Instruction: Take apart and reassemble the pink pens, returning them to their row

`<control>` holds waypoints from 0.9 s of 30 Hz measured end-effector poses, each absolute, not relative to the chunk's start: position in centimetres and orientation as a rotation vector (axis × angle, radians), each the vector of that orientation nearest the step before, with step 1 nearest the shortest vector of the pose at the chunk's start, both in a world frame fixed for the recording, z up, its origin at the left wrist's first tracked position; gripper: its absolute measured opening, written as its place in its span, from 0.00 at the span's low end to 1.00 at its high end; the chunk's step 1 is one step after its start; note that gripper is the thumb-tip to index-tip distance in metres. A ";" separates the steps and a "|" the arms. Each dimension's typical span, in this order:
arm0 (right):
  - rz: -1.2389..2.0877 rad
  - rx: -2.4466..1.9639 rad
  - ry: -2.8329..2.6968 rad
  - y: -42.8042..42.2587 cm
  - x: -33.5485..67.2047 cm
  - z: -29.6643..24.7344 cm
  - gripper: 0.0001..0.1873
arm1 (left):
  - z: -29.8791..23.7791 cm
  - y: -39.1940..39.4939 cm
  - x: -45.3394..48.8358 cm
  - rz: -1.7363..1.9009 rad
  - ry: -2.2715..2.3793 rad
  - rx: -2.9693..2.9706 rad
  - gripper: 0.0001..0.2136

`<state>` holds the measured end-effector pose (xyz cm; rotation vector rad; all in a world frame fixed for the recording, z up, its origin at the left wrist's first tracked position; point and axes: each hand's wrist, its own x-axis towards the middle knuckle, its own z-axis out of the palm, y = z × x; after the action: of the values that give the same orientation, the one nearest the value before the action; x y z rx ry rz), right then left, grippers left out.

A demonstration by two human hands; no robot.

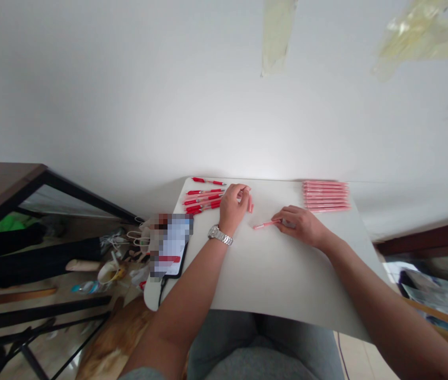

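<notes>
My right hand (298, 224) holds a slim pink pen (265, 225) between thumb and fingers, its tip pointing left just above the white table. My left hand (236, 203), with a metal watch (220, 235) on the wrist, is curled with thumb and fingertips together. Whatever may be between these fingertips is too small to make out. Short pink pieces (251, 204), which look like pen caps, lie right beside the left fingers. Several red pens (203, 201) lie at the table's left, partly covered by the left hand.
A neat row of pink pens (326, 196) lies at the back right of the white table (279, 279). A phone (172, 248) on a cable rests at the left edge. The wall (224, 105) rises behind. Bags and clutter stand on the floor at left.
</notes>
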<state>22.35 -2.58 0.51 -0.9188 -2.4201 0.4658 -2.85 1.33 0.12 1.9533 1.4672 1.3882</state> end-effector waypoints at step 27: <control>0.051 -1.147 -2.377 -2.9 21.9 1.1 0.14 | 0.1 1.3 -2.9 1.368 1.440 1.959 0.09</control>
<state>21.90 -2.88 1.14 -1.1469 -2.3773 0.0507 -2.89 1.27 0.11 1.9592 1.4400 1.3679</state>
